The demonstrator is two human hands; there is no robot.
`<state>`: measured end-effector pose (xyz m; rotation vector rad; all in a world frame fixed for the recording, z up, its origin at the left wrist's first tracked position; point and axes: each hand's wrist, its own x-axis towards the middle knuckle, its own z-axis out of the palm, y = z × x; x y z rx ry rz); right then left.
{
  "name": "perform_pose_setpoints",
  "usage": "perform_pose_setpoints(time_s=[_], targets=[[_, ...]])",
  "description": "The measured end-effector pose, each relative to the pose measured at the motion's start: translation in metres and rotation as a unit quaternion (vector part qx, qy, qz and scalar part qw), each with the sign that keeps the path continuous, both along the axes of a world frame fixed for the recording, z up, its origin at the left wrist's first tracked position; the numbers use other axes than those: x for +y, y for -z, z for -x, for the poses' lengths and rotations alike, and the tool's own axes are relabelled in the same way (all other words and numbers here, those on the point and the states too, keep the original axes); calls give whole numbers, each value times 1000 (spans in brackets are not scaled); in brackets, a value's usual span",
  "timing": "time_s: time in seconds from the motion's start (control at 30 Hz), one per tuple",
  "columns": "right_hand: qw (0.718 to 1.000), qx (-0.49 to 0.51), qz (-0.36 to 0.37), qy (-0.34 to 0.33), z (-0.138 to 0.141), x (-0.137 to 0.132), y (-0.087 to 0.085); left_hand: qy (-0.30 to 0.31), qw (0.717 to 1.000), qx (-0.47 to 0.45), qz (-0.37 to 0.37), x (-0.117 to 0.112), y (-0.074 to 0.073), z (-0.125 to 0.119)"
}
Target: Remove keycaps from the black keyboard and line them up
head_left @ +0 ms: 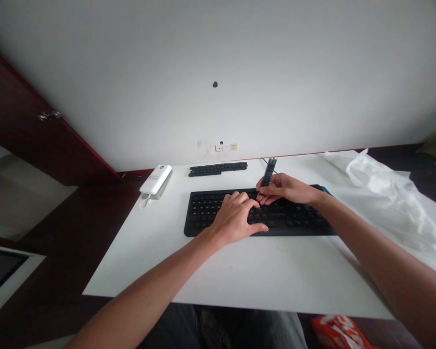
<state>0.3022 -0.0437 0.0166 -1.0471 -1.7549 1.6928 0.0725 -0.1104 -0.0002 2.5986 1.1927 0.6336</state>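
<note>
A black keyboard point(203, 211) lies flat on the white table, partly covered by both hands. My left hand point(236, 215) rests on its middle, thumb and index finger spread apart, holding nothing. Just to the right, my right hand point(281, 189) pinches a dark slim tool point(270, 170) that stands nearly upright over the upper keys. The tool's lower end is hidden by my fingers, so its exact kind cannot be made out. Behind the keyboard, several loose black keycaps point(218, 168) sit lined up in rows.
A white power bank point(156, 178) with a short cable loop lies at the table's left edge. Crumpled white plastic point(388, 189) covers the right side. A thin black cable point(271, 165) runs off the back. The wall with sockets point(227, 147) stands behind the table point(152, 264).
</note>
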Motion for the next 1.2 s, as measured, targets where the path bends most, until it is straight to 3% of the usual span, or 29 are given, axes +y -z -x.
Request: perform_pose_setpoints(time_s=[0.23, 0.5, 0.73, 0.83, 1.0, 1.2], targets=[[1000, -11, -10, -17, 4, -5, -4, -2, 999, 26, -26, -6, -4, 1], [994, -44, -75, -64, 6, -12, -18, 3, 996, 57, -62, -10, -8, 2], [966, -140, -195, -95, 13, -26, -38, -1, 996, 61, -66, -11, -8, 1], [968, -135, -181, -107, 10, -24, -38, 2, 996, 58, -66, -12, -8, 1], [985, -60, -94, -128, 1, -12, -28, -1, 997, 55, -61, -12, -8, 2], [989, -41, -70, -127, -8, -6, -22, -1, 996, 51, -68, -12, -7, 2]])
